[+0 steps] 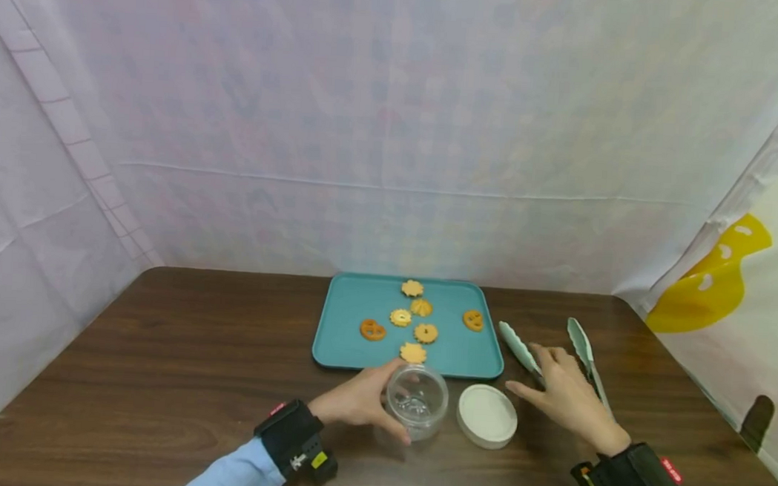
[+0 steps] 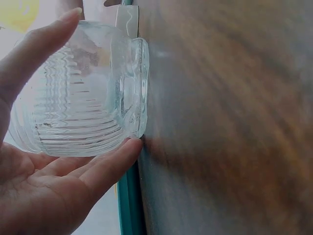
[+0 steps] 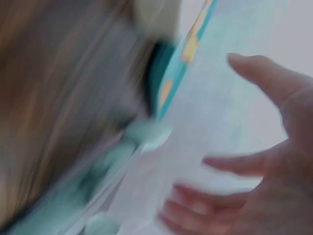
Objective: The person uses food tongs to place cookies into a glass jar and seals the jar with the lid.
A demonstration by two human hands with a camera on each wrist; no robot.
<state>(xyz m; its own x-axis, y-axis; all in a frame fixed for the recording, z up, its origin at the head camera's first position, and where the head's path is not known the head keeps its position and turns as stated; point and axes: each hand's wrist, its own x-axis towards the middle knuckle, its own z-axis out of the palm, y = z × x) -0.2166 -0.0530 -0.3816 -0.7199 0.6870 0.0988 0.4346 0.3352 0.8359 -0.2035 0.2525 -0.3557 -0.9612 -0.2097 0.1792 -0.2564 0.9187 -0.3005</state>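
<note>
A clear ribbed glass jar (image 1: 417, 404) stands upright on the wooden table, its top uncovered. My left hand (image 1: 361, 394) holds it from the left, thumb on the near side and fingers on the far side. The left wrist view shows the jar (image 2: 88, 93) between thumb and fingers, its base at the tabletop. Over the tongs with pale green tips (image 1: 519, 345), my right hand (image 1: 564, 387) hovers with spread fingers and holds nothing. In the right wrist view the tongs (image 3: 102, 166) look blurred, beside the hand. Part of the tongs is hidden beneath that hand.
A teal tray (image 1: 345, 300) at the back bears several flower-shaped crackers and two pretzels (image 1: 373, 330). A round white lid (image 1: 487, 416) lies between the jar and my right hand. Cloth walls (image 1: 376, 227) rise behind the table and at both sides.
</note>
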